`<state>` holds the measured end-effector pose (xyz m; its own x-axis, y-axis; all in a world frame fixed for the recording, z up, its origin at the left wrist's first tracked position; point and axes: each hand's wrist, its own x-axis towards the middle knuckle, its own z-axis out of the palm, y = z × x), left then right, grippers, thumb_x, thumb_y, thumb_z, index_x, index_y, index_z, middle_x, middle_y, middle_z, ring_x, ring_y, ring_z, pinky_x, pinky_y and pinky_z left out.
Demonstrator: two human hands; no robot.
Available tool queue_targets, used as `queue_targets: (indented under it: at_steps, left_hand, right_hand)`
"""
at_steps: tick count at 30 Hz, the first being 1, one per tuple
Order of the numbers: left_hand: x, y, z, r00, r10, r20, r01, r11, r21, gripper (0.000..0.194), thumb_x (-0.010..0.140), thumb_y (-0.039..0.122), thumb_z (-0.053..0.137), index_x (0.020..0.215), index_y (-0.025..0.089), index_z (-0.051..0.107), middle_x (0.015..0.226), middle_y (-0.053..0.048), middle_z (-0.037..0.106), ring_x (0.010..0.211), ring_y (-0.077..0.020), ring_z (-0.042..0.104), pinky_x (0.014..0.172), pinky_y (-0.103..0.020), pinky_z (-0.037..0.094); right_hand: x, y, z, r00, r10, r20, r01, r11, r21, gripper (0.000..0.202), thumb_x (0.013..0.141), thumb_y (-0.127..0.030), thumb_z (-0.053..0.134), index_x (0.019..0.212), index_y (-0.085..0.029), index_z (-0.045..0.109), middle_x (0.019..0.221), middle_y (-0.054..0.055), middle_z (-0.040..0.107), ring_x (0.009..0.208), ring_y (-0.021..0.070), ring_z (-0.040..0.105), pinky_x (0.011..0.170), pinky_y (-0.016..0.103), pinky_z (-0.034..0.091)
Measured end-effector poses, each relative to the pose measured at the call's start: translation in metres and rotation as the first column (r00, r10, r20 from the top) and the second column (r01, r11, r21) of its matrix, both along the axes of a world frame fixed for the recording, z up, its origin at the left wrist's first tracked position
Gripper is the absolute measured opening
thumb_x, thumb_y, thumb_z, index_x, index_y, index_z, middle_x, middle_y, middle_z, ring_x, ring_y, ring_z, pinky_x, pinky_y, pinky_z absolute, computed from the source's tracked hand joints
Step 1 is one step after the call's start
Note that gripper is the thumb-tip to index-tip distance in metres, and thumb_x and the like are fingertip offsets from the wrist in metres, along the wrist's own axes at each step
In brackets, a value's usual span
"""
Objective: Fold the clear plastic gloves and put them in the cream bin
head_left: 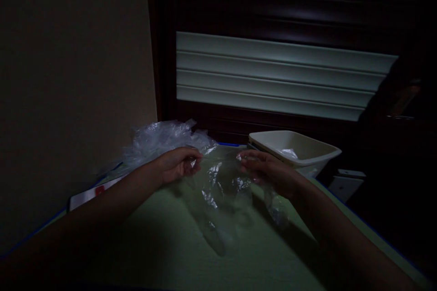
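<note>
The person's left hand [179, 164] and right hand [268, 169] each pinch an upper edge of a clear plastic piece [214, 191], which hangs between them at the centre of the frame; in this dim light it could be a thin glove or a bag. Film this flimsy would probably handle best with light, even tension, thumbs against the edge, since a hard tug may stretch or tear it. Below lies a green tabletop [269, 259] edged in blue. A heap of clear plastic [162, 138] sits left of centre, a cream tub [317, 148] at centre right. A plain wall [75, 54] fills the upper left; pale slats [266, 75] set in dark panelling [273, 2] span the upper right.
</note>
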<state>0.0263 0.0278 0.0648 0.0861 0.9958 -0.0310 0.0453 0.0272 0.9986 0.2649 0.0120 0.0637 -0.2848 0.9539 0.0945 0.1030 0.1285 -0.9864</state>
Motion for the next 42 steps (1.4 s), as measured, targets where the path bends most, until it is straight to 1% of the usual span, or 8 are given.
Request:
queue_targets:
  at_steps: [8, 16, 19, 21, 25, 28, 32, 42]
  left_hand:
    - [-0.015, 0.012, -0.016, 0.926, -0.126, -0.356, 0.066, 0.983, -0.174, 0.027, 0.066, 0.029, 0.068, 0.070, 0.018, 0.044, 0.050, 0.004, 0.052, 0.039, -0.0116, 0.052, 0.039, -0.019, 0.041]
    - [-0.016, 0.005, -0.018, 0.664, -0.256, -0.702, 0.144, 0.966, -0.216, 0.031, 0.073, 0.046, 0.058, 0.077, 0.016, 0.050, 0.050, 0.000, 0.057, 0.044, -0.0182, 0.059, 0.043, -0.026, 0.048]
    - [-0.020, 0.006, -0.015, 0.519, -0.151, -0.841, 0.164, 0.984, -0.076, 0.033, 0.072, 0.042, 0.060, 0.087, 0.013, 0.052, 0.058, -0.004, 0.060, 0.053, -0.0230, 0.062, 0.049, -0.032, 0.050]
    - [-0.020, 0.004, -0.012, 0.449, -0.008, -0.894, 0.205, 0.974, 0.095, 0.036, 0.076, 0.039, 0.055, 0.100, 0.013, 0.050, 0.082, -0.011, 0.064, 0.077, -0.0282, 0.064, 0.067, -0.038, 0.050]
    - [-0.008, -0.007, -0.017, 0.370, 0.090, -0.925, 0.444, 0.857, 0.261, 0.038, 0.083, 0.032, 0.048, 0.118, 0.017, 0.044, 0.126, -0.011, 0.049, 0.117, -0.0245, 0.046, 0.099, -0.035, 0.034]
    - [0.006, -0.016, -0.037, 0.272, -0.014, -0.962, 0.604, 0.781, 0.159, 0.050, 0.083, 0.045, 0.049, 0.121, 0.013, 0.048, 0.133, -0.012, 0.047, 0.122, -0.0222, 0.044, 0.101, -0.028, 0.032]
    - [0.013, -0.025, -0.063, 0.193, 0.009, -0.981, 0.598, 0.792, 0.125, 0.065, 0.091, 0.047, 0.031, 0.134, -0.001, 0.033, 0.144, -0.023, 0.023, 0.135, -0.0300, 0.018, 0.108, -0.041, 0.019]
    - [-0.003, -0.043, -0.063, 0.179, 0.063, -0.982, 0.552, 0.820, 0.153, 0.073, 0.087, 0.060, 0.032, 0.138, 0.007, 0.031, 0.146, -0.020, 0.017, 0.135, -0.0302, 0.014, 0.109, -0.044, 0.018]
  right_hand:
    - [-0.004, 0.018, -0.034, 0.897, -0.128, 0.422, 0.052, 0.981, 0.186, 0.032, 0.072, -0.024, 0.063, 0.103, -0.015, 0.056, 0.060, -0.002, 0.057, 0.049, 0.0126, 0.053, 0.043, 0.022, 0.036]
    - [0.003, 0.018, -0.049, 0.610, -0.289, 0.738, -0.012, 0.928, 0.373, 0.036, 0.075, -0.023, 0.060, 0.109, -0.013, 0.057, 0.090, 0.015, 0.066, 0.082, 0.0304, 0.063, 0.067, 0.036, 0.045]
    - [-0.001, 0.010, -0.041, 0.557, -0.333, 0.761, -0.062, 0.897, 0.438, 0.037, 0.076, -0.020, 0.057, 0.112, -0.012, 0.055, 0.101, 0.018, 0.064, 0.091, 0.0312, 0.062, 0.075, 0.039, 0.046]
    - [-0.008, 0.003, -0.035, 0.552, -0.365, 0.750, -0.106, 0.861, 0.497, 0.039, 0.079, -0.016, 0.052, 0.119, -0.012, 0.051, 0.117, 0.019, 0.057, 0.105, 0.0299, 0.056, 0.087, 0.039, 0.042]
    - [-0.024, -0.005, -0.035, 0.588, -0.383, 0.713, -0.182, 0.796, 0.578, 0.046, 0.090, -0.021, 0.035, 0.134, -0.009, 0.034, 0.142, 0.016, 0.034, 0.128, 0.0231, 0.034, 0.104, 0.036, 0.029]
    - [-0.032, -0.006, -0.050, 0.588, -0.308, 0.748, -0.266, 0.799, 0.539, 0.051, 0.093, -0.030, 0.031, 0.137, -0.004, 0.031, 0.143, 0.018, 0.032, 0.131, 0.0221, 0.030, 0.106, 0.036, 0.028]
    - [-0.033, -0.004, -0.069, 0.531, -0.186, 0.827, -0.388, 0.815, 0.432, 0.054, 0.093, -0.037, 0.031, 0.134, -0.003, 0.039, 0.141, 0.020, 0.036, 0.132, 0.0252, 0.030, 0.108, 0.040, 0.025]
    - [-0.010, -0.001, -0.048, 0.383, 0.060, 0.922, -0.509, 0.846, 0.157, 0.081, 0.086, -0.065, 0.028, 0.142, -0.006, 0.021, 0.148, 0.018, 0.014, 0.136, 0.0277, 0.012, 0.110, 0.041, 0.017]
